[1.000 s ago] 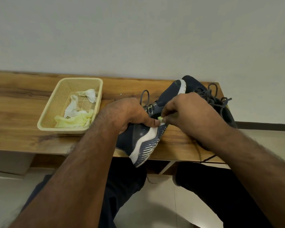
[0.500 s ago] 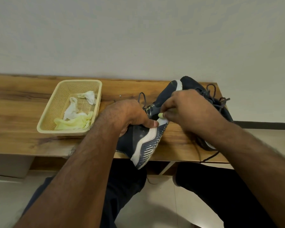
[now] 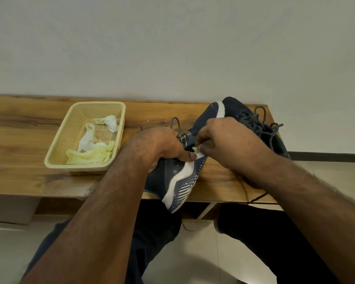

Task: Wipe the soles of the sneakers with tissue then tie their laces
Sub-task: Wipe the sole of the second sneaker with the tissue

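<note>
A dark navy sneaker (image 3: 172,177) with a white-edged ribbed sole lies tilted on its side at the table's front edge, heel hanging over it. My left hand (image 3: 158,146) grips its upper, thumb on the white sole rim. My right hand (image 3: 228,140) pinches a small yellowish tissue (image 3: 195,149) against the sole near the middle. The second navy sneaker (image 3: 252,121) stands behind my right hand, its grey laces loose.
A pale yellow plastic basket (image 3: 55,158) sits left on the wooden table (image 3: 19,140), holding crumpled white and yellow tissues (image 3: 90,154). A plain wall rises behind. My legs and the tiled floor lie below the table edge.
My right hand with the tissue has shifted slightly along the sole. The left hand keeps its grip and the sneaker has barely moved.
</note>
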